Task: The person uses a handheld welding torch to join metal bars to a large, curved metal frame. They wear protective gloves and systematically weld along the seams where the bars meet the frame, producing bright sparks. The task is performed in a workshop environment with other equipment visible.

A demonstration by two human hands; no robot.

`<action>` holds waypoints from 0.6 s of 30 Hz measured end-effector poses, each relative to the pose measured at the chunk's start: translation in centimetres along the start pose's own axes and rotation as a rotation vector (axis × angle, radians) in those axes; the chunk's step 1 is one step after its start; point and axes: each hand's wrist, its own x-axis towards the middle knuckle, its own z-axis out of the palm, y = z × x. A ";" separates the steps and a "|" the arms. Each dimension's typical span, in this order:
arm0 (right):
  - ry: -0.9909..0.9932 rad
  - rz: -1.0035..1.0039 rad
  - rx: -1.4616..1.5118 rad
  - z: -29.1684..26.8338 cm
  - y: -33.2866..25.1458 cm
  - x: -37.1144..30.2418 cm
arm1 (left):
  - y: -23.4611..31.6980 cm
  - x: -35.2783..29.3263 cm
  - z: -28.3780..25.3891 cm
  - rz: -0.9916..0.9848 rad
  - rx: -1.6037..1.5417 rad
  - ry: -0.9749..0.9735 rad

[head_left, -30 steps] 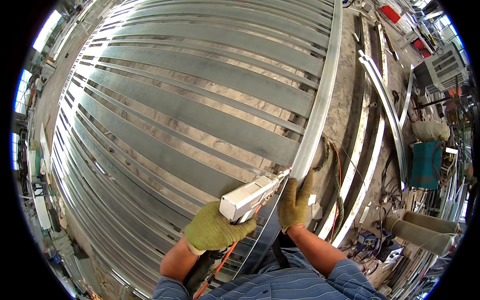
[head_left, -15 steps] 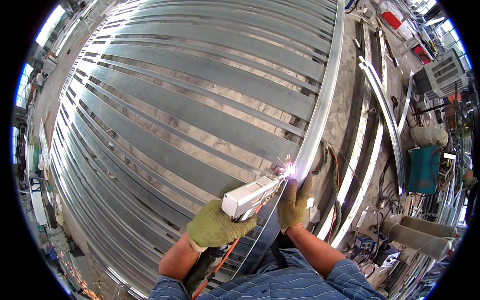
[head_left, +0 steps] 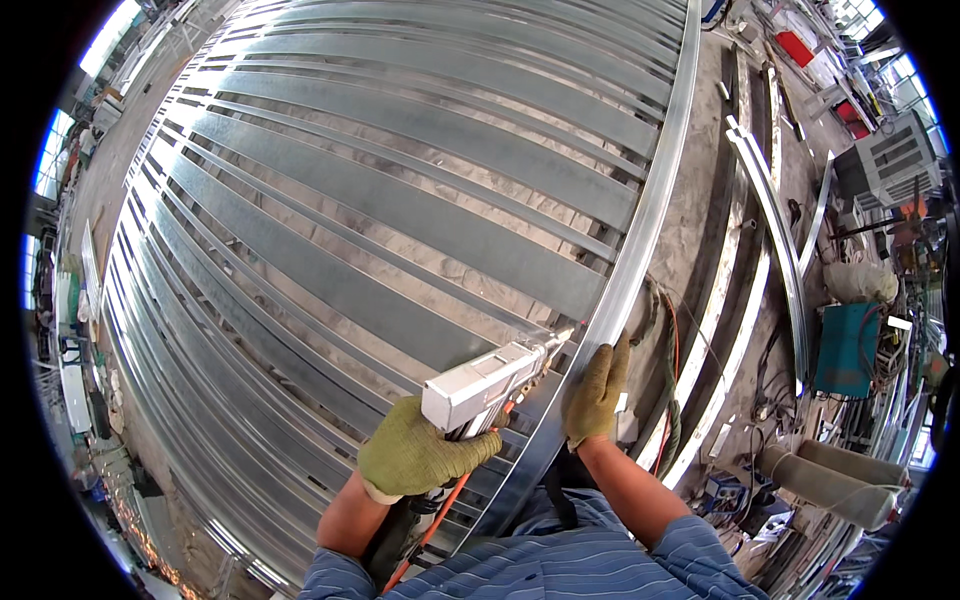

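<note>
In the head view, I see the left hand (head_left: 415, 455) gripping a white welding gun (head_left: 480, 382), long axis toward two o'clock. Its nozzle (head_left: 555, 342) sits nearer the right hand (head_left: 598, 390), unclenched against the steel edge rail (head_left: 645, 245); nozzle contact I can't make out.

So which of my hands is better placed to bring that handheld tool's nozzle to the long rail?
Probably your left hand: it grips the handheld tool, and the nozzle points toward the long rail. Your right hand holds no tool and lies against that rail.
</note>
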 end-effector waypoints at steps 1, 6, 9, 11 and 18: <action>0.004 -0.006 -0.023 -0.2 0.7 0.2 | -1.0 0.0 0.2 -0.030 0.007 -0.006; 0.022 -0.035 -0.036 -0.2 1.2 0.2 | -2.4 0.6 0.5 0.049 -0.067 -0.066; 0.014 -0.070 -0.093 -0.4 1.0 0.3 | -2.6 0.9 0.5 0.017 -0.050 -0.066; 0.030 -0.042 -0.009 -0.1 1.2 0.2 | -2.8 1.1 0.5 -0.010 -0.046 -0.046; 0.025 -0.039 -0.104 -0.3 0.9 0.0 | -2.3 1.0 0.4 -0.020 -0.051 -0.063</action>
